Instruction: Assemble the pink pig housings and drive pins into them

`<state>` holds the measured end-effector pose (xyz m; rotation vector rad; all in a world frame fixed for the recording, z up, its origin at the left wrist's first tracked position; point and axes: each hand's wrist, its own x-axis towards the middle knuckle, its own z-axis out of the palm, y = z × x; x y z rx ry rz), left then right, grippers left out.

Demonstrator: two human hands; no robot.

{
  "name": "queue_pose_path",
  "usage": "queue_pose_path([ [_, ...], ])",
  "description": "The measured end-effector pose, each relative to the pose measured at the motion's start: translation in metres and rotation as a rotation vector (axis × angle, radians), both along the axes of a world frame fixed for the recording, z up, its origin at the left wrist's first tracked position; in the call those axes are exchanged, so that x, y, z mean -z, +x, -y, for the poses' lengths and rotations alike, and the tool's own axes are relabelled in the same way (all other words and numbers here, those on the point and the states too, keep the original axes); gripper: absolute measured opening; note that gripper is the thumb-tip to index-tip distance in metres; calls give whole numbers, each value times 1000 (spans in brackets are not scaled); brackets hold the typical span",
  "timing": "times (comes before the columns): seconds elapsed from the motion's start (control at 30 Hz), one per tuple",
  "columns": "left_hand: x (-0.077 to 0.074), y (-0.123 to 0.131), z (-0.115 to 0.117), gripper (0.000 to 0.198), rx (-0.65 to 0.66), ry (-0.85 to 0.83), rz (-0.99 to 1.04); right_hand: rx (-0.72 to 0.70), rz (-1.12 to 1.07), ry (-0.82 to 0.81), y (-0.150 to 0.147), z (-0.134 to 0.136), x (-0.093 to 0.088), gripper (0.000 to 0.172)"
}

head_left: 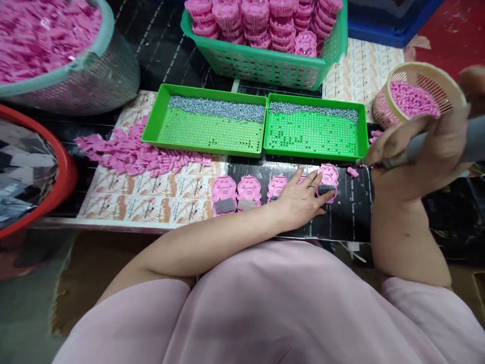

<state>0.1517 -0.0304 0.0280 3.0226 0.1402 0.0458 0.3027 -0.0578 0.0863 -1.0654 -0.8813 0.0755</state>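
My left hand [301, 202] lies palm down at the front of the bench, fingers spread. Its fingertips rest on a pink plastic casing [328, 175] with a dark grey plate across its lower part. Another pink casing beneath my fingers is mostly hidden. More pink casings [224, 189] stand in a row to the left, with small grey plates [225, 206] at their lower ends. My right hand [428, 146], blurred by motion, is wrapped round a grey electric screwdriver [475, 139], raised at the right. Its narrow tip points left, apart from the casings.
Two green trays [204, 146] of small metal screws lie behind the row. Loose pink pieces [140, 151] are heaped left. Around stand a green basket [265, 71] of stacked casings, a cream basket [382, 108], a large tub [102, 71] and a red basin [66, 172].
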Motion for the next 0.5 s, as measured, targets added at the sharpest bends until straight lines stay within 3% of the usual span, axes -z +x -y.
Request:
queue_pose_path([
  [0.13, -4, 2, -1, 48, -11, -14, -39, -128, 47, -28, -25, 24, 4, 13],
  [0.33, 1, 0, -1, 48, -4, -3, 17, -53, 22, -120, -28, 27, 25, 24],
  [0.5, 4, 0, -1, 48, -8, 4, 20, -92, -14, -121, -28, 24, 25, 21],
])
